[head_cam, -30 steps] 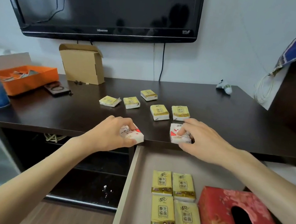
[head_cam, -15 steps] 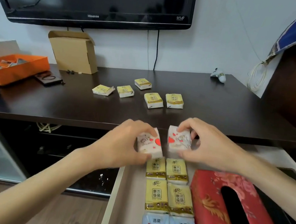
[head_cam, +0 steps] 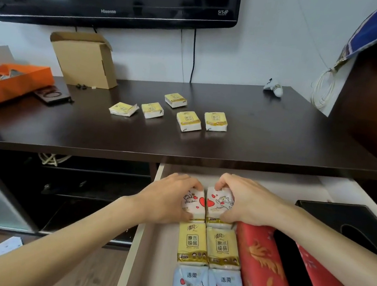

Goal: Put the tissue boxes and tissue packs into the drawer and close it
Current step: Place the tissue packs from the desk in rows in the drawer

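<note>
Your left hand (head_cam: 165, 200) and right hand (head_cam: 244, 202) each pinch a heart-print tissue pack (head_cam: 195, 202) at lower centre; uneven release could topple it onto the yellow packs (head_cam: 207, 246).

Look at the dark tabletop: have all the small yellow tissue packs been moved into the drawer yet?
No, five yellow tissue packs still lie on the tabletop, outside the open drawer.

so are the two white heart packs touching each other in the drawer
Touching. The head view shows the left pack and the right pack pressed side by side, no gap along their shared edge.
</note>
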### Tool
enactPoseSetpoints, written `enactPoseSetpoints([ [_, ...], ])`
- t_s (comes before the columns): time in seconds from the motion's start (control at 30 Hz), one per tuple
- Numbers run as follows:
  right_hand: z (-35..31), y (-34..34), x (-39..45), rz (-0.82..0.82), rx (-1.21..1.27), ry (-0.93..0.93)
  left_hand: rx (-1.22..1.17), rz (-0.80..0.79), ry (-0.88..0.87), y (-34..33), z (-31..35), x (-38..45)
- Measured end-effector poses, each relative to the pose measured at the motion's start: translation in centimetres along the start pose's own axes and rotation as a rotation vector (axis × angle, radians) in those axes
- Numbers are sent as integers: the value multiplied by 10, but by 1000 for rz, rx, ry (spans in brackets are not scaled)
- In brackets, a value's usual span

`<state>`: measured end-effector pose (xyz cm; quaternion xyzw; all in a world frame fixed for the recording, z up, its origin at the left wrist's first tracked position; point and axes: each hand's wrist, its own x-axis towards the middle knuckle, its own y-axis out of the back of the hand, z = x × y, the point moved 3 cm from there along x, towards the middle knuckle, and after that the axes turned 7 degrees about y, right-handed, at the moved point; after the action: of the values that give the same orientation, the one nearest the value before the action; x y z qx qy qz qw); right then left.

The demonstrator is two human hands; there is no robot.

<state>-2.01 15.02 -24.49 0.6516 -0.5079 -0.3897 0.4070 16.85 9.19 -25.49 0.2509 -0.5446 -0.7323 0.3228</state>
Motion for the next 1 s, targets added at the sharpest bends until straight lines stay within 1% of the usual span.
enactPoseSetpoints([
  [0.13, 2, -4, 4, -38, 31, -21, -9, -9, 0, -3, 0, 2],
  [0.33, 3, -4, 3, -53, 51, -28, -35, -3, 43, -7, -6, 3],
  [0.47, 2, 1, -3, -24, 31, -17, -73, 8, 26, -2, -4, -3],
  [0.53, -2, 8, -9, 39, -29, 9, -155, 53, 5, 8, -2, -8],
  [0.6, -8, 22, -15, 174, -57, 65, -264, 149, -42, 25, 0, -13],
  [0.7, -13, 51, -10, 387, 33, 138, -367, 319, -110, 57, -1, -11],
  [0.77, -9, 68, 6, 474, 99, 170, -386, 390, -109, 74, -5, 2],
  [0.87, 1, 85, 50, 530, 152, 166, -352, 441, -34, 89, -18, 44],
  [1.0, 21, 90, 110, 541, 255, 26, -278, 432, 75, 88, -40, 108],
])
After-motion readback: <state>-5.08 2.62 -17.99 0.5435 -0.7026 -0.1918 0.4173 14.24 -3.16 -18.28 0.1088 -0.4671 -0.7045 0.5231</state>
